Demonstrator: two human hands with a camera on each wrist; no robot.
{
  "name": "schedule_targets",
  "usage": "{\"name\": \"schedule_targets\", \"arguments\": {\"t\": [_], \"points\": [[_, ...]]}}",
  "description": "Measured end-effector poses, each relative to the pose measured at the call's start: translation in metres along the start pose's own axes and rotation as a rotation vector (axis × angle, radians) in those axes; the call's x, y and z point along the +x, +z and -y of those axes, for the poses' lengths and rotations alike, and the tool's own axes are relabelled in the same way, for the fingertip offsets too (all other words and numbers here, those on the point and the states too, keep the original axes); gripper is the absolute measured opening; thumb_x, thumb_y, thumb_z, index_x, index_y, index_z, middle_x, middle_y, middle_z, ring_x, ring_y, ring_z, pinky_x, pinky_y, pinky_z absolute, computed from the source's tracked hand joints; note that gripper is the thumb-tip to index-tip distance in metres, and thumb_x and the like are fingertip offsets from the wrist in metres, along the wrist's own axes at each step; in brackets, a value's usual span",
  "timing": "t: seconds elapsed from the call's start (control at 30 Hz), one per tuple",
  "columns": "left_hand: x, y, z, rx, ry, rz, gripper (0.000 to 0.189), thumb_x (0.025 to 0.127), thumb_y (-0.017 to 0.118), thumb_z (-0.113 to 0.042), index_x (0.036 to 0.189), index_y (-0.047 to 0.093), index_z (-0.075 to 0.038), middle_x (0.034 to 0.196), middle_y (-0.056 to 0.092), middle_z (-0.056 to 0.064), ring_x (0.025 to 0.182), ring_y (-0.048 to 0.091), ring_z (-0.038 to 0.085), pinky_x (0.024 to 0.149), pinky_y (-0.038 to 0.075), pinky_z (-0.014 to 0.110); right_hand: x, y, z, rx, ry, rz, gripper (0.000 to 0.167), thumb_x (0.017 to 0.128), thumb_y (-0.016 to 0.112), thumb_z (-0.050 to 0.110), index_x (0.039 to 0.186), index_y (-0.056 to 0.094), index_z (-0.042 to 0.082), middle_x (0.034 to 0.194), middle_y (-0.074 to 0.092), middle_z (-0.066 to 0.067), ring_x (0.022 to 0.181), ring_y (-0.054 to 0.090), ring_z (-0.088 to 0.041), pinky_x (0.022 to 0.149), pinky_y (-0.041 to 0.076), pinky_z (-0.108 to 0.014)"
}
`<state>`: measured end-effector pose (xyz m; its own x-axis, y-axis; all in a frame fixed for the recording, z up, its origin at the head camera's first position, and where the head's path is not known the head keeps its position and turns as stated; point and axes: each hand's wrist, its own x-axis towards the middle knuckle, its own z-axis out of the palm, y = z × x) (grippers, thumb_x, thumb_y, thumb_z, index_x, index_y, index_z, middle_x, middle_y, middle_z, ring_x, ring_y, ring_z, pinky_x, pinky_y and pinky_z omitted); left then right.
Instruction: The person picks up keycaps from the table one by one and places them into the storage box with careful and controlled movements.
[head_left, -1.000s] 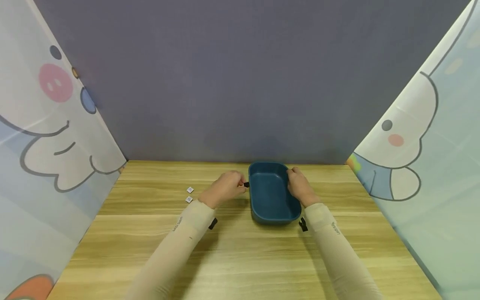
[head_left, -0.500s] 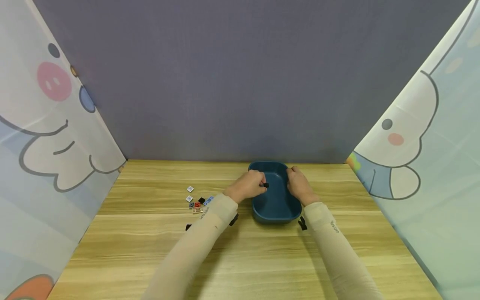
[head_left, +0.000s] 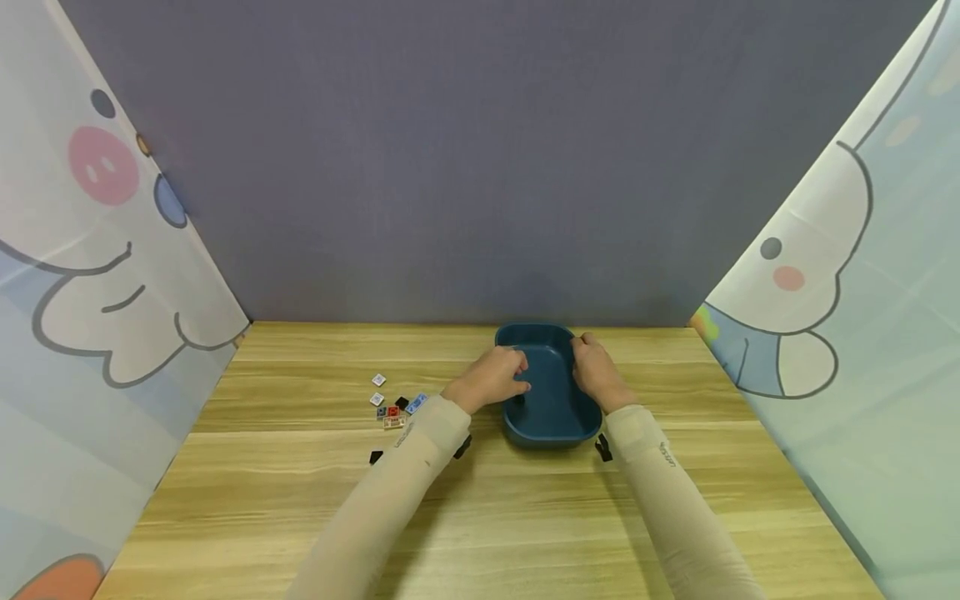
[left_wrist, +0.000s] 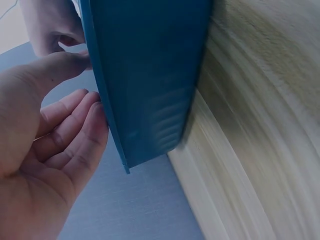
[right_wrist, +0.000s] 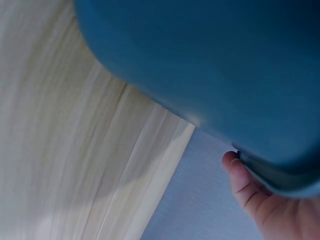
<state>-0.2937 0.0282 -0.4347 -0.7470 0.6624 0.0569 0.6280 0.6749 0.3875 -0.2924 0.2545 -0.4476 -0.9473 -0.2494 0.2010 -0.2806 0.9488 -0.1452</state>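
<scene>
A dark blue rectangular bin (head_left: 553,392) stands near the table's far edge. My right hand (head_left: 597,371) grips its right rim; in the right wrist view, the fingers (right_wrist: 245,182) curl over that rim. Above the bin's left side is my left hand (head_left: 491,377), thumb apart from the loosely bent fingers (left_wrist: 80,135), nothing visible between them. Just beneath it, inside the bin, a small dark piece (head_left: 519,401) shows, partly blurred. In the left wrist view, the bin's wall (left_wrist: 145,85) hides its inside.
Left of my left sleeve lie white tiles (head_left: 377,399), a red piece (head_left: 393,412), a blue piece (head_left: 417,404), a beige piece (head_left: 394,422) and black pieces (head_left: 376,457) on the wooden table (head_left: 262,467). A grey wall panel (head_left: 450,167) rises behind.
My left hand has moved right from beside the bin to over it with a small black piece, then let it go; the piece now shows lower in the bin. My right hand stays on the rim.
</scene>
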Motion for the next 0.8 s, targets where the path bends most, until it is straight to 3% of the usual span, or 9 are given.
{"name": "schedule_targets", "arguments": {"t": [0.17,0.4,0.57,0.8], "points": [[-0.007,-0.003,0.0,-0.019,-0.005,-0.007,0.041,0.094,0.073,-0.028,0.126,0.065,-0.003,0.116,0.066,0.007,0.102,0.063,0.02,0.085,0.053,0.03,0.0,0.0,0.0,-0.009,-0.001,-0.004,0.035,0.086,0.06,-0.011,0.12,0.054,-0.018,0.111,0.051,-0.03,0.098,0.06,-0.042,0.084,0.053,-0.047],[-0.031,-0.015,0.003,-0.048,-0.01,-0.055,0.041,0.095,0.072,-0.024,0.13,0.062,-0.005,0.123,0.064,0.009,0.109,0.062,0.021,0.09,0.052,0.032,-0.002,0.002,-0.001,-0.013,-0.014,-0.03,0.035,0.085,0.06,-0.011,0.119,0.054,-0.018,0.11,0.051,-0.03,0.095,0.06,-0.042,0.083,0.054,-0.046],[-0.049,-0.025,0.011,-0.1,-0.038,-0.085,0.04,0.095,0.072,-0.022,0.129,0.062,-0.004,0.126,0.063,0.011,0.111,0.062,0.023,0.09,0.052,0.034,-0.003,0.002,-0.002,-0.009,-0.038,-0.068,0.034,0.084,0.061,-0.012,0.116,0.055,-0.018,0.109,0.052,-0.03,0.093,0.061,-0.042,0.081,0.054,-0.047],[-0.079,-0.033,0.029,-0.1,-0.066,-0.148,0.041,0.092,0.075,-0.017,0.128,0.063,-0.001,0.123,0.064,0.013,0.112,0.061,0.028,0.093,0.051,0.04,-0.003,0.002,0.0,-0.002,-0.046,-0.069,0.033,0.084,0.06,-0.012,0.116,0.055,-0.018,0.107,0.052,-0.03,0.092,0.06,-0.042,0.08,0.054,-0.047]]}}
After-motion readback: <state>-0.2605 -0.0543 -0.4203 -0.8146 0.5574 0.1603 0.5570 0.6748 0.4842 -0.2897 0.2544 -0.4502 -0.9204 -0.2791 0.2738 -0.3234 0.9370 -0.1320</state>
